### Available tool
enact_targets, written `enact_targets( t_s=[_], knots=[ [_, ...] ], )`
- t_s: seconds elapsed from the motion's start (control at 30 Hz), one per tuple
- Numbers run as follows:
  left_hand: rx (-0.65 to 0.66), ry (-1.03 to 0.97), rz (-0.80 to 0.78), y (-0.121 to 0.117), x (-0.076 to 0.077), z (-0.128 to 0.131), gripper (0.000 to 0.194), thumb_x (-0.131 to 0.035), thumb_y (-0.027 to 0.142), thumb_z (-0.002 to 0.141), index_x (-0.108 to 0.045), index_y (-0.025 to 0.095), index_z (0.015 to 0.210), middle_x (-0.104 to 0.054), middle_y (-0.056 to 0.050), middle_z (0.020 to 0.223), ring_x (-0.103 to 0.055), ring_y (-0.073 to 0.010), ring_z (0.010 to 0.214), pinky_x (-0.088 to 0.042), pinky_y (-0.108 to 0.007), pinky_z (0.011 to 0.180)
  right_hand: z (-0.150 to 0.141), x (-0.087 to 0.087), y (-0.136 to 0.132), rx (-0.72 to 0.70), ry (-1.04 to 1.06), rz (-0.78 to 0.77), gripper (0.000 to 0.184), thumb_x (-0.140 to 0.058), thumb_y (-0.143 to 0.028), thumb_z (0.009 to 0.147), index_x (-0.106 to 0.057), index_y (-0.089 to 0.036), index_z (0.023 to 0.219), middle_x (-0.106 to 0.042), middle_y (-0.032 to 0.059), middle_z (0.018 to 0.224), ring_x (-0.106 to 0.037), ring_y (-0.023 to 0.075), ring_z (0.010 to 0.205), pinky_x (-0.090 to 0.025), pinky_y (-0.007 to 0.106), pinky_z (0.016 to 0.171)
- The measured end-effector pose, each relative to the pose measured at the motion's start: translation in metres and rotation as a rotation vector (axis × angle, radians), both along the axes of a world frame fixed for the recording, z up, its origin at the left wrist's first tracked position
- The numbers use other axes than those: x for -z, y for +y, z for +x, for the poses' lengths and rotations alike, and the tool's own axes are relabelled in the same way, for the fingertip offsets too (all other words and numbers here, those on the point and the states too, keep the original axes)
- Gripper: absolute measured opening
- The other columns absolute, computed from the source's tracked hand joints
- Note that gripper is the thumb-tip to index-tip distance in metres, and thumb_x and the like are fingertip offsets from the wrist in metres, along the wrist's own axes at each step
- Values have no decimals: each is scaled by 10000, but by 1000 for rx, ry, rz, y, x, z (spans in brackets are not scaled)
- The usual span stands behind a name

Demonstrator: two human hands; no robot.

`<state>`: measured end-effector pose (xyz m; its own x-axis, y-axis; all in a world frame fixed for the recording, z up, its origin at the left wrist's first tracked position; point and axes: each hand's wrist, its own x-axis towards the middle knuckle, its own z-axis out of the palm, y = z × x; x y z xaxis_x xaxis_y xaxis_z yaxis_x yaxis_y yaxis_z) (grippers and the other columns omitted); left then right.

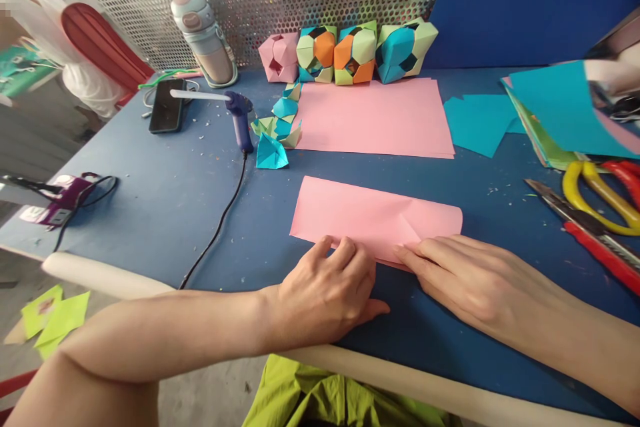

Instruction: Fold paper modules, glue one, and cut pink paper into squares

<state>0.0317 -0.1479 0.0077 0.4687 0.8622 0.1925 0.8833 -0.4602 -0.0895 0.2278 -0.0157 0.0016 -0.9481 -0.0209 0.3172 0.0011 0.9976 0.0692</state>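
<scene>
A sheet of pink paper (345, 210) lies on the blue table in front of me, folded over, with a rounded bulge at its right end and a crease near the right. My left hand (330, 287) has its fingers curled onto the paper's near edge, its thumb sticking out to the right below. On the right part of that same edge, my right hand (465, 273) holds the paper down, fingers together and index fingertip at the edge. Its thumb is hidden. Both hands touch the paper.
Behind lie a pink paper stack (375, 120), folded paper pieces (271, 151) and several paper balls (355, 53). A glue gun (241, 123), phone (167, 107) and bottle (207, 43) stand left. Blue sheets (555, 103), scissors (595, 197) and a utility knife (595, 240) lie right.
</scene>
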Motion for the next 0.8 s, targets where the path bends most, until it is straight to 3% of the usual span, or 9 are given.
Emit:
enact_targets(
  t_s=[0.6, 0.8],
  knots=[
    [-1, -7, 8, 1, -1, 0, 382, -442, 432, 935, -611, 92, 983, -605, -101, 907, -567, -231, 849, -474, -367, 735, 0, 1, -3, 20, 17, -10, 269, -411, -9, 868, -630, -81, 1006, -653, 101, 857, -619, 199, 746, -461, 322, 684],
    [7, 6, 55, 3, -3, -1, 366, -462, 398, 930, -618, 79, 1019, -627, -112, 918, -584, -239, 833, -486, -374, 705, 11, -9, 1, 111, -165, -67, 275, -454, -48, 842, -590, -160, 1053, -616, 56, 883, -574, 182, 770, -406, 325, 747]
  ],
)
